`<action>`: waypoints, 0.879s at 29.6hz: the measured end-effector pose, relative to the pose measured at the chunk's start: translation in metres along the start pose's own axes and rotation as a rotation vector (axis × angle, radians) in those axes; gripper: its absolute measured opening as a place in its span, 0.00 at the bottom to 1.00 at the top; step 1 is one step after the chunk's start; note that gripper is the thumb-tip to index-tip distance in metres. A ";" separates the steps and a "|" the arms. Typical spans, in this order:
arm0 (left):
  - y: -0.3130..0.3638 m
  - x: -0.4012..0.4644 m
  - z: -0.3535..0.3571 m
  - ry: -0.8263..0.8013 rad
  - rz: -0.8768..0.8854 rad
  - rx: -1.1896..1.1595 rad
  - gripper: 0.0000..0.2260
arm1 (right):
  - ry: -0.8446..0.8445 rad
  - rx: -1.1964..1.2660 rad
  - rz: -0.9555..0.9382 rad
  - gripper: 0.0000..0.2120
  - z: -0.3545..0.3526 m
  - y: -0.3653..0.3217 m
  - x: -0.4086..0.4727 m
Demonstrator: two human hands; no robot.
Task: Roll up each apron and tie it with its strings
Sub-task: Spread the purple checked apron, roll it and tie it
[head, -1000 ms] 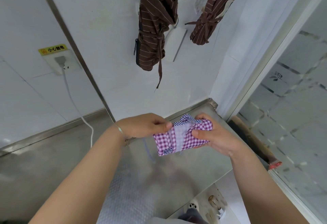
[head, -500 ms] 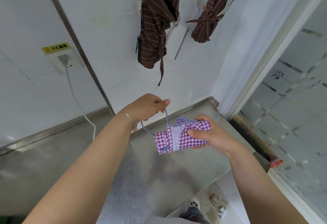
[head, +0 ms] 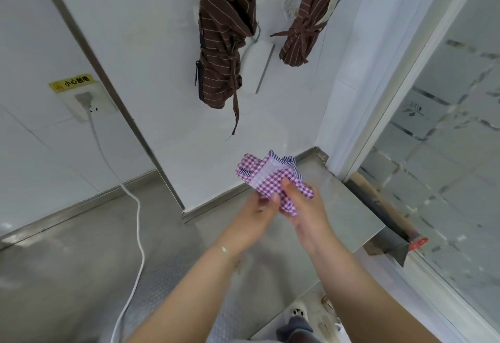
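Head view — small purple-and-white checked cloth apron roll (head: 273, 180) held above the steel counter (head: 349, 215), gripped by the right hand (head: 303, 207); the left hand (head: 259, 207) pinches its lower end. Step judged: tying — next, cinching the strings.
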State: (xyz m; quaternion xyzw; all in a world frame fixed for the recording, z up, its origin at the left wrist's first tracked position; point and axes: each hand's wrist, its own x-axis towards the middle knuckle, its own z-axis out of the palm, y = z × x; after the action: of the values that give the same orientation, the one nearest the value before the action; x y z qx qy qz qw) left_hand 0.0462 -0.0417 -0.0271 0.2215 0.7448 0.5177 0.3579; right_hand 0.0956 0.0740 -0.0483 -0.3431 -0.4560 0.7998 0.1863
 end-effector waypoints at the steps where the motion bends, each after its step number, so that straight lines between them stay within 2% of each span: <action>1: 0.000 0.004 0.007 0.076 0.018 -0.263 0.16 | 0.003 0.019 0.018 0.26 0.005 0.006 -0.004; 3: -0.001 0.011 0.013 0.254 0.020 -0.588 0.11 | -0.026 -0.011 0.056 0.18 0.013 0.012 -0.009; 4: 0.000 0.010 0.009 0.342 0.009 -0.624 0.08 | -0.054 -0.075 0.072 0.15 0.018 0.013 -0.010; 6: 0.000 0.010 -0.003 0.405 -0.018 -0.613 0.05 | -0.069 -0.294 0.016 0.16 0.019 0.012 -0.008; 8: -0.002 0.009 -0.016 0.334 -0.040 -0.618 0.07 | -0.033 -0.526 -0.175 0.21 0.017 0.005 -0.008; 10: 0.001 0.005 -0.024 0.256 -0.049 -0.581 0.08 | -0.087 -0.728 -0.461 0.24 0.011 -0.007 -0.010; 12: 0.004 0.002 -0.030 0.228 -0.077 -0.543 0.09 | -0.186 -0.879 -0.695 0.15 0.006 -0.018 -0.011; 13: 0.005 0.001 -0.032 0.216 -0.093 -0.540 0.09 | -0.219 -0.917 -0.751 0.10 0.005 -0.022 -0.011; 14: 0.006 0.000 -0.035 0.203 -0.109 -0.543 0.10 | -0.242 -0.920 -0.759 0.05 0.004 -0.026 -0.011; 17: 0.010 -0.003 -0.040 0.142 -0.141 -0.581 0.11 | -0.304 -0.867 -0.634 0.11 0.002 -0.031 -0.011; 19: 0.013 -0.006 -0.043 0.076 -0.146 -0.640 0.11 | -0.371 -0.836 -0.565 0.12 0.002 -0.032 -0.013; 23: 0.020 -0.011 -0.046 -0.044 -0.234 -0.768 0.11 | -0.273 -0.762 -0.497 0.09 0.004 -0.036 -0.015; 26: 0.019 -0.011 -0.047 -0.062 -0.282 -0.812 0.12 | -0.336 -0.575 -0.327 0.09 0.007 -0.041 -0.023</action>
State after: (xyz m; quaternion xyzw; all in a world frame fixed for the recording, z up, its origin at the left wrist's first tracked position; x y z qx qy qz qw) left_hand 0.0171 -0.0710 0.0039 -0.0257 0.4924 0.7081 0.5055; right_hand 0.1057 0.0773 -0.0018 -0.1681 -0.7351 0.6437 0.1303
